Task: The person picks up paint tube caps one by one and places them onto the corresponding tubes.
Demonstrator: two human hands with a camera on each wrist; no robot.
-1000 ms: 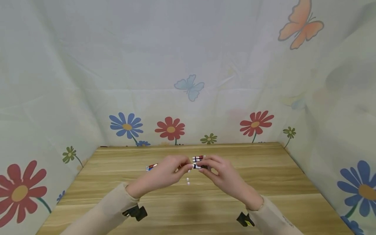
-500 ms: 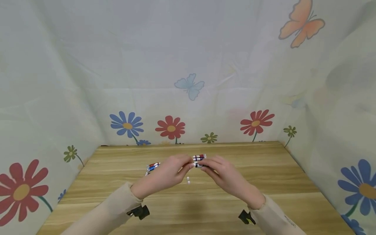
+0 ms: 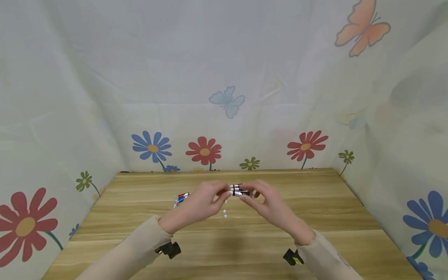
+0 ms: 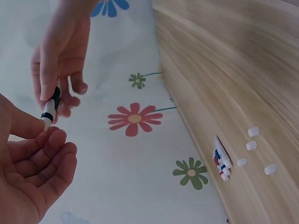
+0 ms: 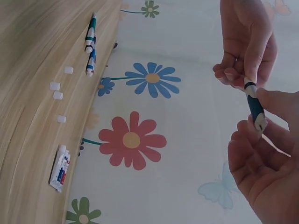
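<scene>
Tube (image 5: 255, 106) raised slightly — left hand (image 3: 203, 199), right hand (image 3: 272, 200), both pinching.

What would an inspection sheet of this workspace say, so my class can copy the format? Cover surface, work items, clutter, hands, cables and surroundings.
Surface: wood-grain table.
Job's things: one held tube; other small tubes lying in a left group and a right group; four loose white caps.
Clutter: nothing seen beyond those items.
Hands: left hand pinches the held tube's white end, fingers hiding its tip; right hand grips its body.
Cables: nothing seen.
Surroundings: pale cloth backdrop printed with flowers and butterflies; dark devices at both wrists.
</scene>
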